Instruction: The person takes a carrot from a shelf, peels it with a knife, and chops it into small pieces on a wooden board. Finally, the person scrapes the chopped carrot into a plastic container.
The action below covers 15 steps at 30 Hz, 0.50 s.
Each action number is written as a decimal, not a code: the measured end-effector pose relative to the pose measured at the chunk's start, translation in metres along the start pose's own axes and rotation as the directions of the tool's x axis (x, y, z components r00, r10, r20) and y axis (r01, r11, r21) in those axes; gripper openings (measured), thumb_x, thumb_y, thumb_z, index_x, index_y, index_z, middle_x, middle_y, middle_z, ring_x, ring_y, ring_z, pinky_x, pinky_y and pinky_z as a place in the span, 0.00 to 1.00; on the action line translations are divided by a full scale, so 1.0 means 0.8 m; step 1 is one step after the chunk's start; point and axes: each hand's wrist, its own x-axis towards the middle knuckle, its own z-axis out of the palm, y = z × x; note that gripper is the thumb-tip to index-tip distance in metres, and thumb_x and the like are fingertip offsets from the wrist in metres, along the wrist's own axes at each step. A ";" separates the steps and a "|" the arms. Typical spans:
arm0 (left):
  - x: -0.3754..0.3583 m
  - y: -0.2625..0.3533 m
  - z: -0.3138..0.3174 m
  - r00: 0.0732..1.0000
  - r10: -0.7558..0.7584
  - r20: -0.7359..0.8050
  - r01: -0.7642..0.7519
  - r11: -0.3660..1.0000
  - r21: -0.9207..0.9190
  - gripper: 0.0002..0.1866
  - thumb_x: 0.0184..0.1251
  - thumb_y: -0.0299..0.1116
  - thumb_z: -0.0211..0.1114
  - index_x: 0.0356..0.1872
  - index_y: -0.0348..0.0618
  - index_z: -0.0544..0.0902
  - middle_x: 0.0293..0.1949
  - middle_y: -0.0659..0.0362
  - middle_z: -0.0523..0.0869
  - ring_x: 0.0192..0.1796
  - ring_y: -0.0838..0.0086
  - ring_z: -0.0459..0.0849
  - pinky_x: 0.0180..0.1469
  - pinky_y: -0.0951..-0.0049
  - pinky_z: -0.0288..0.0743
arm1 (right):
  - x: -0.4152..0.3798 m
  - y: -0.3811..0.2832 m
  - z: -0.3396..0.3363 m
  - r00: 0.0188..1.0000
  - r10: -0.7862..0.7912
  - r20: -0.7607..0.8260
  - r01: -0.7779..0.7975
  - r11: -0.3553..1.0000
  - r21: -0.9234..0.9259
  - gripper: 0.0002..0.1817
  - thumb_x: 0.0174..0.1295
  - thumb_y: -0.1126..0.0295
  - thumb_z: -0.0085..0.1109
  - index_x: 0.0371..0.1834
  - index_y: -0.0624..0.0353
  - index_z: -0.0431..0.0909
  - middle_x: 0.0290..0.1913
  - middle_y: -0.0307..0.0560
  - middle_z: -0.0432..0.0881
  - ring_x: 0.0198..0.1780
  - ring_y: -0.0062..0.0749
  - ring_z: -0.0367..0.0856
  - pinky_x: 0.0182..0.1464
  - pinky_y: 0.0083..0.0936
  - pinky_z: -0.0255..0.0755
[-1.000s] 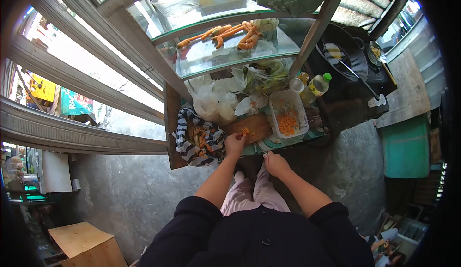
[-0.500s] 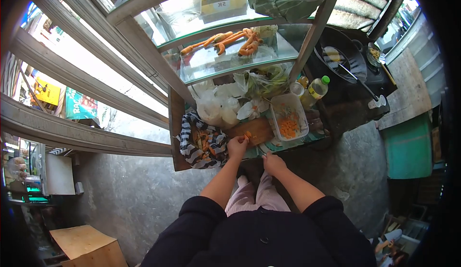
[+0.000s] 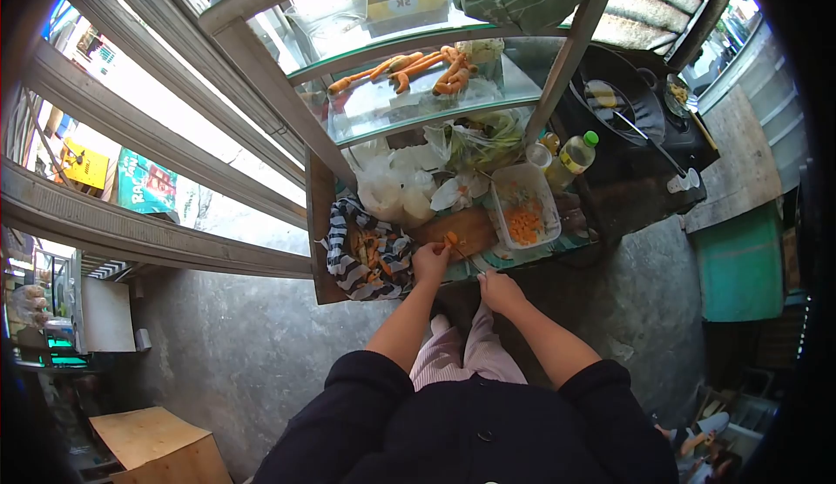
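Left hand point(image 3: 429, 263) pinches carrot piece point(image 3: 452, 240) on cutting board point(image 3: 466, 227). Right hand point(image 3: 498, 290) at 4 o'clock of it, closed on what looks like a knife point(image 3: 470, 262). Diced-carrot tub point(image 3: 523, 205) at 2 o'clock.

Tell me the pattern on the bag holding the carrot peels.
Dark and white stripes on the bag, clearest in the head view.

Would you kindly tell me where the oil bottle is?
The oil bottle stands right of centre, just beyond the plastic tub of diced carrot, beside the dark wok.
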 end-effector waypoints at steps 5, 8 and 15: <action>-0.005 0.004 -0.002 1.000 -0.010 0.010 0.011 1.000 -0.009 0.15 0.57 0.37 0.72 0.40 0.36 0.88 0.33 0.51 0.90 0.35 0.69 0.90 0.41 0.71 0.80 | 0.000 0.006 0.007 1.000 -0.017 0.002 0.017 1.000 -0.024 0.21 0.72 0.57 0.42 0.44 0.67 0.76 0.36 0.67 0.84 0.41 0.62 0.83 0.45 0.51 0.77; -0.005 0.008 -0.008 1.000 -0.014 0.023 0.014 1.000 -0.011 0.16 0.57 0.38 0.72 0.41 0.35 0.88 0.33 0.51 0.90 0.36 0.68 0.90 0.41 0.71 0.80 | 0.004 0.008 0.010 0.999 -0.021 0.024 0.022 0.999 -0.036 0.21 0.73 0.57 0.42 0.44 0.67 0.75 0.36 0.66 0.84 0.41 0.62 0.83 0.45 0.51 0.77; 0.001 0.004 -0.005 0.998 -0.022 0.052 0.022 1.000 -0.001 0.16 0.57 0.38 0.72 0.41 0.36 0.88 0.34 0.51 0.90 0.36 0.67 0.90 0.41 0.70 0.80 | 0.025 0.009 0.013 0.998 -0.031 0.046 0.034 0.998 -0.059 0.20 0.73 0.58 0.41 0.45 0.66 0.74 0.38 0.67 0.83 0.44 0.63 0.82 0.47 0.52 0.75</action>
